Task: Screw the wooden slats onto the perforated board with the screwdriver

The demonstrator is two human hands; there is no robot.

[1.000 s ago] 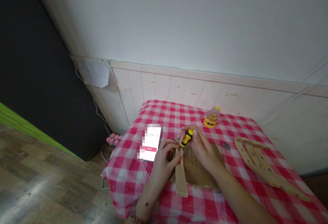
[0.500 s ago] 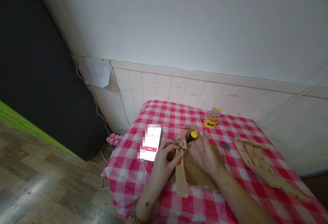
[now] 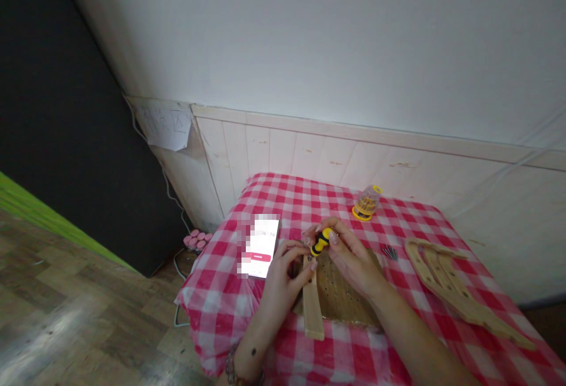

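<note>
A short yellow-and-black screwdriver (image 3: 321, 241) is in the fingers of my right hand (image 3: 354, 262), which are closed round its handle. Its lower end points down at the far end of a pale wooden strip (image 3: 313, 312); the tip itself is hidden. My left hand (image 3: 285, 274) pinches that same end of the strip between thumb and fingers. Beneath the strip and my right hand lies a brown wooden board (image 3: 340, 300) dotted with small holes.
A phone (image 3: 262, 247) showing a timer lies left of my hands. Behind stands a clear, yellow-based bit holder (image 3: 367, 203). Several dark screws (image 3: 390, 252) and curved wooden pieces (image 3: 460, 292) lie to the right on the checked tablecloth (image 3: 292, 197). A panelled wall (image 3: 300, 144) borders the back.
My right hand's fingers have shifted from a loose, spread hold to a closer grip round the screwdriver handle, which now tilts differently. The left hand and wooden strip have stayed put.
</note>
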